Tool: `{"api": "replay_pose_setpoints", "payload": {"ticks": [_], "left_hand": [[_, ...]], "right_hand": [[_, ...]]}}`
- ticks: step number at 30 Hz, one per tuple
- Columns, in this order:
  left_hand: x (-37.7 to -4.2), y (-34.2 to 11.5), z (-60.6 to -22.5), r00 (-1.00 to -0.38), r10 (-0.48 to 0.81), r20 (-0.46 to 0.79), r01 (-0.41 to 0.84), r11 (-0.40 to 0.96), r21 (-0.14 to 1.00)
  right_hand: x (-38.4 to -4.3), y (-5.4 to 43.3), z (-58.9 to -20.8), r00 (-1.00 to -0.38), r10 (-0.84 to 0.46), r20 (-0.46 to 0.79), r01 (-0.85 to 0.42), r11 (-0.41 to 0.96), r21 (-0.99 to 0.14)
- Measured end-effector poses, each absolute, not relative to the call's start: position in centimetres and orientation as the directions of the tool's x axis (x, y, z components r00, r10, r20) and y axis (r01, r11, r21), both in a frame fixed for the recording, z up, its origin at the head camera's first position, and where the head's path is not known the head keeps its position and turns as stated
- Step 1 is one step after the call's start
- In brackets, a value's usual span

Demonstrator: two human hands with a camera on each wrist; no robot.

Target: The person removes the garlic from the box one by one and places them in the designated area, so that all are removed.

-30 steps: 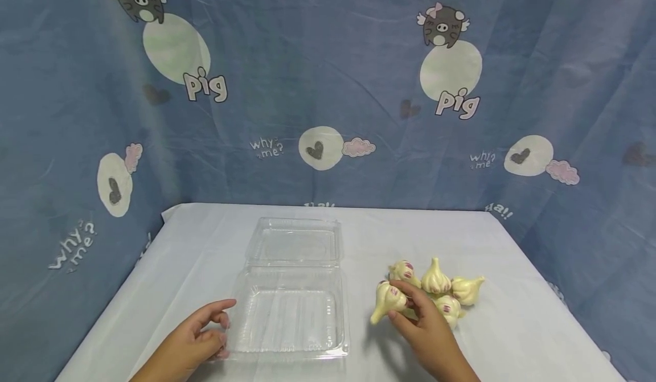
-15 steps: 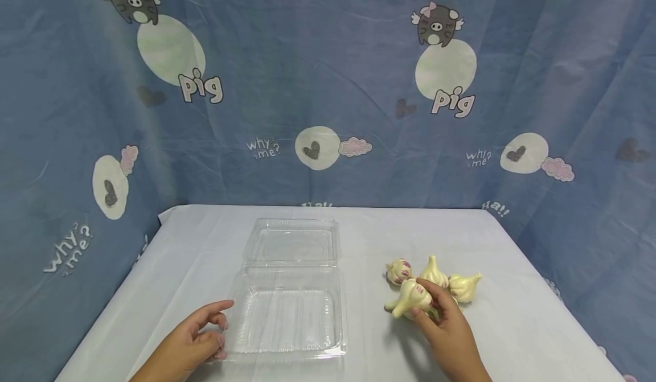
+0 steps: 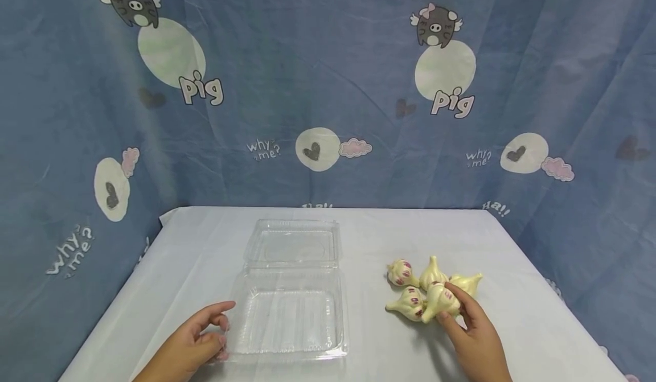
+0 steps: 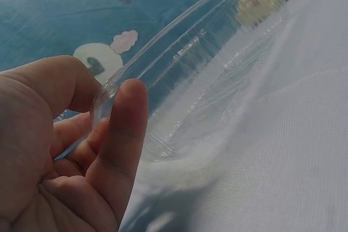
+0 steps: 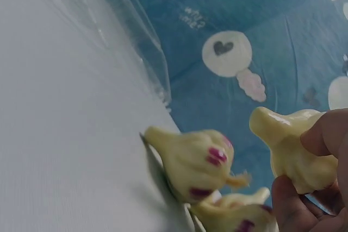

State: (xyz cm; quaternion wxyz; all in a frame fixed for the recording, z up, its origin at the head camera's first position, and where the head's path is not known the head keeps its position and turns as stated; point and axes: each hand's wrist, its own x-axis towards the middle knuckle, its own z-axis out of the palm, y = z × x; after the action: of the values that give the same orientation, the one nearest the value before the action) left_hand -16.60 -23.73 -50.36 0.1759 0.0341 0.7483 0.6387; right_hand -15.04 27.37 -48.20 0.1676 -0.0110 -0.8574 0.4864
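My right hand [image 3: 479, 336] holds a cream garlic bulb [image 3: 441, 301] with purple marks, thumb and fingers around it, neck pointing toward the near left. In the right wrist view the held garlic bulb [image 5: 293, 145] is off the table, above its neighbours. Other bulbs lie close by: one garlic bulb [image 3: 408, 303] to its left, and several behind, one partly hidden. A clear plastic clamshell box [image 3: 343, 336] lies unfolded at centre-left, its lid [image 3: 294, 222] spread away from me. The left hand [image 3: 192, 339] pinches the box's left rim [image 4: 111, 88] between thumb and fingers.
A white cloth [image 3: 184, 257] covers the table. Blue printed curtains [image 3: 359, 74] stand behind it and along both sides. The loose bulbs sit to the right of the box, with a strip of cloth between.
My right hand has carried its garlic bulb rightward over the others, uncovering the bulb at the left front. The left hand and the box hold still. The head view shifted slightly.
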Motion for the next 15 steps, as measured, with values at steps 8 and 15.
{"api": "replay_pose_setpoints", "payload": {"ticks": [8, 15], "left_hand": [[-16.6, -23.7, -50.3, -0.933, 0.280, -0.224, -0.177, 0.182, 0.967], [-16.5, -23.7, -50.3, -0.937, 0.265, -0.228, -0.181, 0.189, 0.965]], "right_hand": [[-14.5, 28.9, -48.8, -0.940, 0.218, 0.261, -0.116, 0.516, -0.849], [-14.6, 30.4, -48.7, -0.943, 0.217, 0.254, -0.087, 0.575, -0.813]]}}
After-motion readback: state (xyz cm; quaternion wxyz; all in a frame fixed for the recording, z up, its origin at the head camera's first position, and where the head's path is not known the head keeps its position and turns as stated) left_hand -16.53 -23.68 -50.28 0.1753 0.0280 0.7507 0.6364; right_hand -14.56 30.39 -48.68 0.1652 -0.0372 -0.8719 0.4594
